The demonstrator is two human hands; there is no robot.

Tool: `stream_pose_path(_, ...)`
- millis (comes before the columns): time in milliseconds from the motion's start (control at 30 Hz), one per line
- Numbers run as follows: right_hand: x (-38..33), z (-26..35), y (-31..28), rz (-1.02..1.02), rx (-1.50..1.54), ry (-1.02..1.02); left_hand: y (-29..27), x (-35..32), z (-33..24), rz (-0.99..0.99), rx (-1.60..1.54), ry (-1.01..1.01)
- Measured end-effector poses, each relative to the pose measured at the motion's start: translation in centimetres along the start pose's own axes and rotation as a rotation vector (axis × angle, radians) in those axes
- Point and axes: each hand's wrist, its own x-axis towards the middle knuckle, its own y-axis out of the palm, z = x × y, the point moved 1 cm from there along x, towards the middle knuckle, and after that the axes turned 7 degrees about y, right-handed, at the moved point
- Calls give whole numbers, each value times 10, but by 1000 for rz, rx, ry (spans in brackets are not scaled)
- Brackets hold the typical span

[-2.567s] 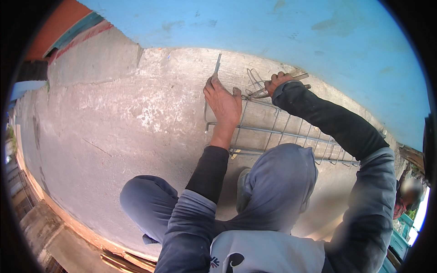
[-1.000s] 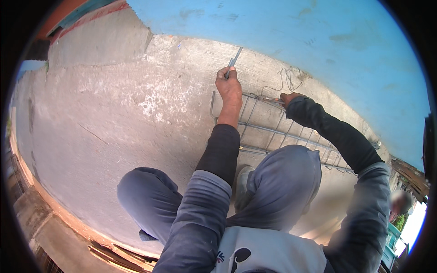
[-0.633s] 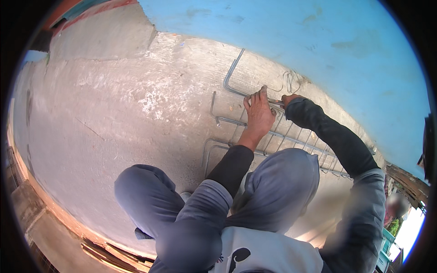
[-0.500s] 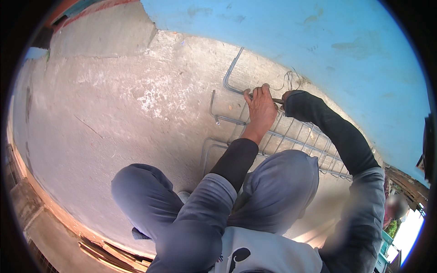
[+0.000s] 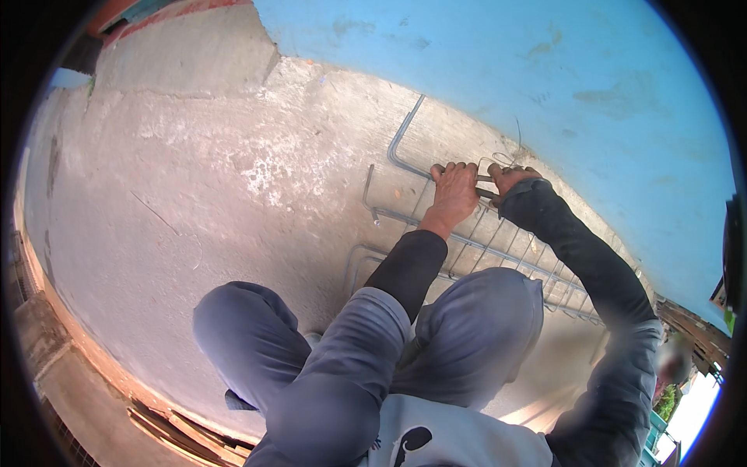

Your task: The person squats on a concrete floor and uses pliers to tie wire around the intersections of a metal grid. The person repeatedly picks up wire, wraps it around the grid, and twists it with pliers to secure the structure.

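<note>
A cage of grey steel rebar (image 5: 498, 254), made of long bars with thinner cross ties, lies on the concrete beside the blue wall. My left hand (image 5: 455, 191) is closed over its far long bar, just right of the bent bar end (image 5: 394, 150). Just to its right, my right hand (image 5: 512, 179) grips the dark handles of a plier-like tool (image 5: 486, 193). These handles stand apart, and the tool's head is hidden behind my left hand. Thin loose wire (image 5: 506, 158) curls up next to my right hand against the wall.
The blue wall (image 5: 482, 62) rises close behind the cage. My knees (image 5: 245, 319) flank my left arm, the right one over part of the cage. A wire piece (image 5: 156, 212) lies on the concrete floor (image 5: 179, 288). Wooden planks (image 5: 187, 436) are at the lower left.
My right hand has turned, showing more of its fingers, and the tool's handles have spread apart. The loose wire has shifted. My left hand stays on the bar, its fingers lower.
</note>
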Motion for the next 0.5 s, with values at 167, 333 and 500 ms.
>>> stream_pose_path(167, -5, -37, 45, -791, -420, -251, -20, 16, -8, 295, -85, -135)
stream_pose_path(333, 1, -51, 51, -814, -483, -264, -68, 1, -16, -167, -76, 42)
stream_pose_path(500, 9, -43, 30, -590, -441, -227, -75, 15, 35, -398, -132, -737)
